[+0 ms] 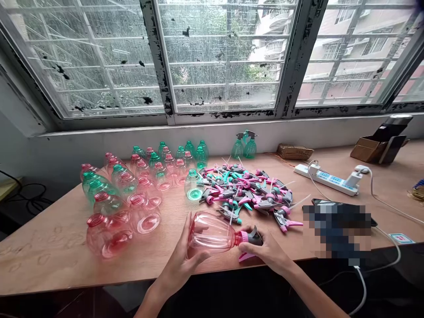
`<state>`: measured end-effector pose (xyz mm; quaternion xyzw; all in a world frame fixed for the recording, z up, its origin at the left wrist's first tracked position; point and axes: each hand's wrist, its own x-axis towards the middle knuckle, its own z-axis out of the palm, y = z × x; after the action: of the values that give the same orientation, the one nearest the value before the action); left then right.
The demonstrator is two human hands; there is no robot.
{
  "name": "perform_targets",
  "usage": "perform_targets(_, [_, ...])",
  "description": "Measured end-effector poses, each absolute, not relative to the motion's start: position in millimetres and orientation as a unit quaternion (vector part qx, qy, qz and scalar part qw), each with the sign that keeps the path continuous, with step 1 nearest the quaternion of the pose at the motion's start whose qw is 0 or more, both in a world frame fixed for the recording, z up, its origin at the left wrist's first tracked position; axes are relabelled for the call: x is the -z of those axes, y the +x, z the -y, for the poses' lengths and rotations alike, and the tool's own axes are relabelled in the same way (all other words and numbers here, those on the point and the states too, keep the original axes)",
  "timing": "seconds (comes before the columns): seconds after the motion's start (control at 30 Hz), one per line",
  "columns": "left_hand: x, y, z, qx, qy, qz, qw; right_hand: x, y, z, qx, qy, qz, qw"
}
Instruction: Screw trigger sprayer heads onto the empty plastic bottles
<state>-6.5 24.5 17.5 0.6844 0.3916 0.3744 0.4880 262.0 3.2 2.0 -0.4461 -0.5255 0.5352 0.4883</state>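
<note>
A clear pink plastic bottle point(212, 234) lies on its side near the front edge of the wooden table point(49, 251). My left hand point(183, 260) grips its round body from below. My right hand point(266, 251) is closed around the grey and pink trigger spray head point(252, 240) at the bottle's neck. Just behind lies a pile of loose spray heads point(247, 194) in pink, teal and grey. To the left stand and lie several open pink and green bottles point(132, 190).
Two finished green spray bottles point(244, 146) stand by the window wall. A white power strip point(326, 179) with cables lies at the right, a blurred device point(341, 229) in front of it. A small woven box point(294, 151) and a cardboard box point(366, 149) sit further back.
</note>
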Motion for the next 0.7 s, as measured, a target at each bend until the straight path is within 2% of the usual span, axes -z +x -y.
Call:
perform_targets(0.27, [-12.4,-3.8,-29.0,-0.38,0.711,-0.369,0.462,6.4,262.8,-6.1,-0.563,-0.418,0.479,0.529])
perform_targets(0.57, [-16.6,-7.0,-25.6,-0.362,0.715,-0.358,0.479,-1.2,262.9,-4.8,-0.541,-0.419,0.517,0.515])
perform_targets(0.7, [-15.9,-3.8,-25.9,-0.371,0.727,-0.369,0.444,3.0,263.7,-6.1,-0.57,-0.412,0.483,0.521])
